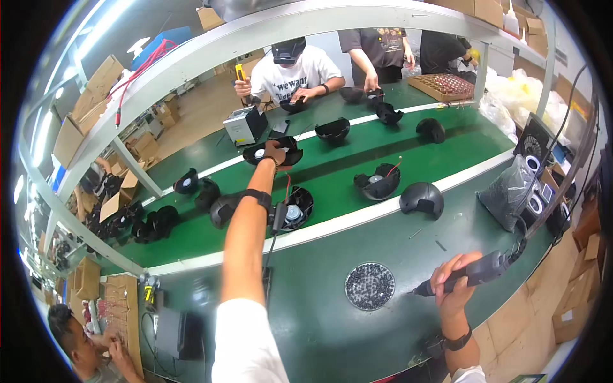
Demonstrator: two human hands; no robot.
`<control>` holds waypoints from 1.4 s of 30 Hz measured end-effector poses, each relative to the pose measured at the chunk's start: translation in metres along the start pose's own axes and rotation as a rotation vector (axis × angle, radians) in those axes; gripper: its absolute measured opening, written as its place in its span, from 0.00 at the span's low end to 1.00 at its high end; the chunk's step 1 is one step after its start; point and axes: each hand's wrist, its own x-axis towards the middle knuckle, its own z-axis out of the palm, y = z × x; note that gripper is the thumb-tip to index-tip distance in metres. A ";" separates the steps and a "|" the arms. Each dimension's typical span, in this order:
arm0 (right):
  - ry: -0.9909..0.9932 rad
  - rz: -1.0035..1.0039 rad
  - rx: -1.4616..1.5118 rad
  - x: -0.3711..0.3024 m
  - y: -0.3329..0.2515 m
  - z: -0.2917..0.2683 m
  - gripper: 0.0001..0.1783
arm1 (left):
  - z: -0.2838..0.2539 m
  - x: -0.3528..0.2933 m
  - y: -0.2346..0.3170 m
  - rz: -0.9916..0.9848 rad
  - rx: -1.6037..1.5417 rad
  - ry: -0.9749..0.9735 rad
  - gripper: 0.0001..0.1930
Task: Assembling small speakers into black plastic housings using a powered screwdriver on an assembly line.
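Note:
My left arm reaches out across the green conveyor belt (332, 159). At its far side my left hand (274, 152) is closed on the rim of a black plastic shell (292, 156), which has a round pale part inside; some fingertips are hidden. My right hand (454, 281) is wrapped round a dark electric screwdriver (482, 269), held over the near worktable with its tip pointing left. Beside that tip lies a round dish of small dark screws (370, 286). Under my left forearm, an open shell with a speaker (294, 214) rests on the belt, a red wire rising from it.
Several black shells, among them a domed one (422, 199), lie along the belt. Across it, a person (297, 76) holds a yellow tool beside a grey metal box (245, 126). A black plastic bag (509, 191) sits at right. A metal shelf beam (255, 35) spans overhead.

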 end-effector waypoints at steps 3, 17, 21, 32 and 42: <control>0.026 -0.037 0.027 0.003 0.024 0.010 0.28 | -0.002 0.015 0.023 0.060 0.093 0.261 0.39; 0.068 -0.107 -0.377 0.012 -0.007 -0.002 0.32 | -0.017 -0.248 -0.048 0.235 -0.089 0.481 0.29; 0.119 -0.194 -0.370 0.017 -0.017 0.011 0.26 | 0.013 -0.231 -0.112 0.151 -0.004 0.418 0.52; 0.267 -0.411 -0.722 -0.007 -0.052 0.002 0.37 | 0.020 -0.267 -0.087 0.089 -0.030 0.413 0.40; -0.451 -0.002 -1.063 -0.115 -0.065 0.066 0.23 | 0.108 -0.545 -0.047 0.321 0.153 -0.048 0.40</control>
